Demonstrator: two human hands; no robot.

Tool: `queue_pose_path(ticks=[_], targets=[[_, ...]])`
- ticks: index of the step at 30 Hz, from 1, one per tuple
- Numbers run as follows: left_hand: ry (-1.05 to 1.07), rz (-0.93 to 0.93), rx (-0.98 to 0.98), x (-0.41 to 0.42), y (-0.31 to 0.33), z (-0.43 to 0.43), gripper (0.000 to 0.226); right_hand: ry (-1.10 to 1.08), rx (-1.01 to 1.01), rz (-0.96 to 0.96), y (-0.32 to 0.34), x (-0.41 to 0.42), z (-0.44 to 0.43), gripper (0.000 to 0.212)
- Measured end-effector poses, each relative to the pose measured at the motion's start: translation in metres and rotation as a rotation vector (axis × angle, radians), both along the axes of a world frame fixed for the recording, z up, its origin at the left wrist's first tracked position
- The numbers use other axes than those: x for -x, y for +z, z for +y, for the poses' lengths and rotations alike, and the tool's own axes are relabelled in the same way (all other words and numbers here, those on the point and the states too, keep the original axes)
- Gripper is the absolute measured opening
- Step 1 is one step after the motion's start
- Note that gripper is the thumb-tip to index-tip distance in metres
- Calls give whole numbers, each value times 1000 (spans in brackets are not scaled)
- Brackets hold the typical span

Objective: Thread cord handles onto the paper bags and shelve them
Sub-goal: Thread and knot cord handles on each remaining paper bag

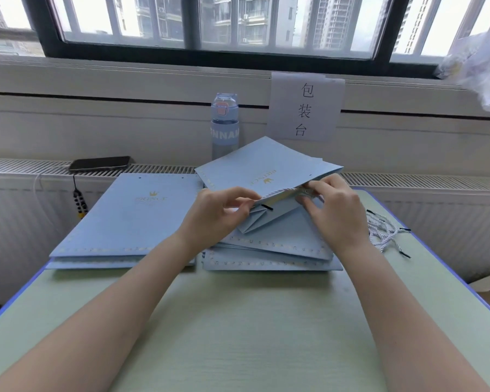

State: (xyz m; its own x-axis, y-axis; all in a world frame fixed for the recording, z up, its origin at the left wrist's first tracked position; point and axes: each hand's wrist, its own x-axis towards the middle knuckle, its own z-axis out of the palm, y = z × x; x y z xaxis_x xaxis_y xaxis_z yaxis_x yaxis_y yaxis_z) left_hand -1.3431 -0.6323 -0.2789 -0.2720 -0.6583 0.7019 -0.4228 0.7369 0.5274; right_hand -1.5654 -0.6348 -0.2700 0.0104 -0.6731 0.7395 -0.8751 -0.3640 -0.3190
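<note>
I hold a light blue paper bag (262, 168), folded flat and tilted up above a pile of like bags (269, 250). My left hand (221, 213) pinches the bag's near edge, where a black cord tip (267, 207) sticks out. My right hand (334, 210) pinches the same edge farther right, at a white twisted cord (287, 190) that runs along the edge. A second stack of flat blue bags (125, 222) lies to the left. Loose white cords with black tips (385, 233) lie in a heap at the right of the table.
The pale green table (238, 321) has a blue rim. Behind the bags stands a water bottle (225, 123). A black phone (101, 163) lies on the radiator ledge at the left. A paper sign (304, 108) is stuck to the wall under the window.
</note>
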Motion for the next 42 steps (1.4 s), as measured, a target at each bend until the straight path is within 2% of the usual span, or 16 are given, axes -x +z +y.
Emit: queue_pose_path(ticks=[6, 9, 13, 20, 24, 27, 29, 32, 35, 39, 42], targets=[[-11, -8, -6, -1, 3, 1, 20, -79, 133, -139, 3, 2, 1, 10], [-19, -11, -21, 1, 4, 2, 19, -114, 164, -250, 4, 0, 3, 12], [-24, 9, -64, 2, 9, 5, 17, -150, 222, -287, 7, -4, 6, 15], [-50, 16, -309, -11, 27, 9, 13, -142, 292, -249, 9, 3, 5, 17], [-34, 18, -464, -30, 40, 10, 11, -181, 312, -241, 11, 12, 3, 26], [-33, -30, -508, -36, 43, 9, 14, -224, 236, -127, 9, 9, 3, 21], [-7, -79, -533, -41, 43, 9, 16, -235, 120, -119, 8, 13, 1, 16], [39, -132, -586, -58, 45, 8, 11, -217, 45, -282, 14, 33, 1, 16], [78, -74, -617, -77, 48, 8, 8, -194, -45, -420, 23, 43, 7, 20], [150, -19, -559, -94, 51, 8, 12, -86, -217, -357, 21, 33, 8, 31], [250, 11, -424, -98, 50, 8, 19, 58, -439, -313, 21, 24, 10, 40]])
